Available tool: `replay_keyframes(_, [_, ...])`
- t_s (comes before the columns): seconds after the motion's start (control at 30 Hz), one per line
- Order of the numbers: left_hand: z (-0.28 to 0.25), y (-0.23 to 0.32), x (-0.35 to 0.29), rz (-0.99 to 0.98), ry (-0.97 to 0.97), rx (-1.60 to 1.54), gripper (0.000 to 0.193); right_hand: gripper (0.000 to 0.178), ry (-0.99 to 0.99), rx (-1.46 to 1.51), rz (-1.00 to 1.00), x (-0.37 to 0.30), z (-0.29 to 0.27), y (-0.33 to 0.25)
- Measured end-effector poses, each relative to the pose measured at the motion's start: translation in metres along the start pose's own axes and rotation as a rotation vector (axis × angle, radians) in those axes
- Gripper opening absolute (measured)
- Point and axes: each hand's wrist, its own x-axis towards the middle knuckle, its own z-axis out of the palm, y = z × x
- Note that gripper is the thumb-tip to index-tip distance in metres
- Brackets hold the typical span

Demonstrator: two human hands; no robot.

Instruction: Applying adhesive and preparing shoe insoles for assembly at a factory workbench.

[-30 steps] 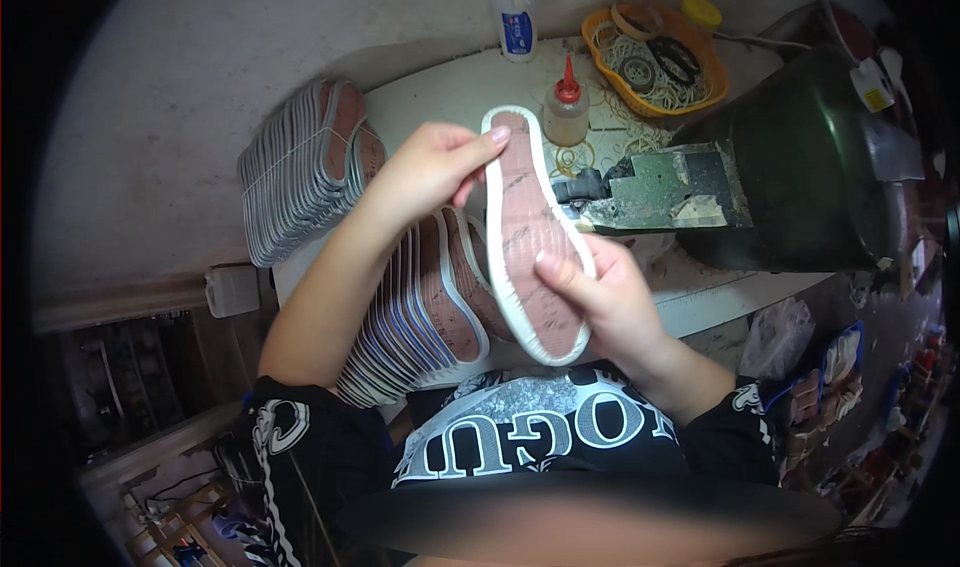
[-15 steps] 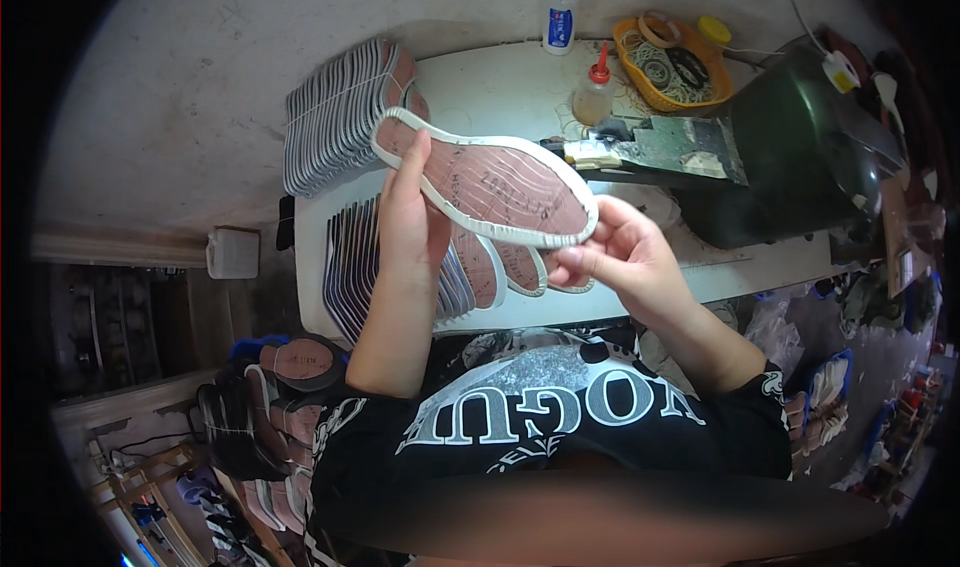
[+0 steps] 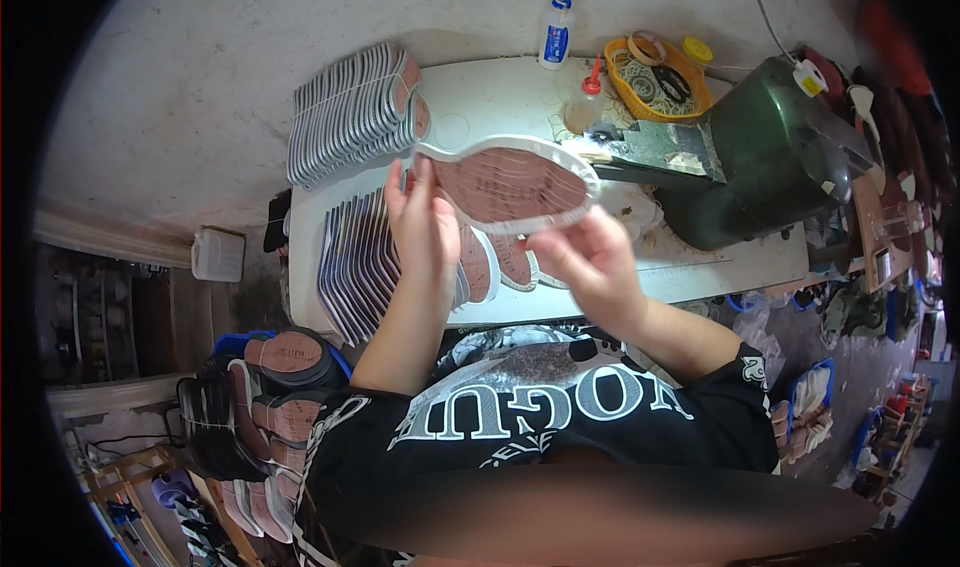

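Above the table I hold a shoe insole [image 3: 510, 182] with a reddish-brown face and a white wrapped rim, slightly blurred. My left hand [image 3: 425, 222] is closed on its narrow heel end, thumb on the face side. At the wide toe end, my right hand [image 3: 592, 262] pinches the lower rim between thumb and fingers. Under the insole, a leaning row of similar insoles [image 3: 352, 262] lies on the white table [image 3: 480, 82], and its right end fans out near my shirt.
A tied bundle of insoles [image 3: 345, 117] stands back left. Behind my hands are a white bottle [image 3: 556, 35], a red-tipped glue bottle [image 3: 584, 109] and an orange basket [image 3: 625, 87] of bands. A dark green machine [image 3: 745, 157] is at right; more soles [image 3: 288, 352] sit lower left.
The insole has shifted slightly right and tilted, its toe end rising. Both hands moved with it, the right one up and a little left. The whole view has shifted slightly.
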Motion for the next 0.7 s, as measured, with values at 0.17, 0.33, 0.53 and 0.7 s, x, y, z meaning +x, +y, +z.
replay_keyframes(0.17, [-0.019, 0.003, -0.002, -0.065, -0.12, 0.244, 0.048, 0.009, -0.045, -0.49, -0.275, 0.032, -0.023, -0.043])
replay_keyframes(0.33, [0.01, 0.045, -0.008, 0.039, -0.746, 0.267, 0.034, 0.008, -0.324, -0.701, -0.262, 0.052, -0.016, -0.083])
replay_keyframes(0.53, [0.029, 0.06, -0.041, -0.048, -0.923, 0.146, 0.033, 0.016, -0.354, -0.905, -0.207, 0.069, 0.006, -0.091])
replay_keyframes(0.7, [0.02, 0.064, -0.027, 0.872, -0.761, 0.74, 0.032, 0.033, -0.127, -0.145, 0.143, 0.061, 0.018, -0.062])
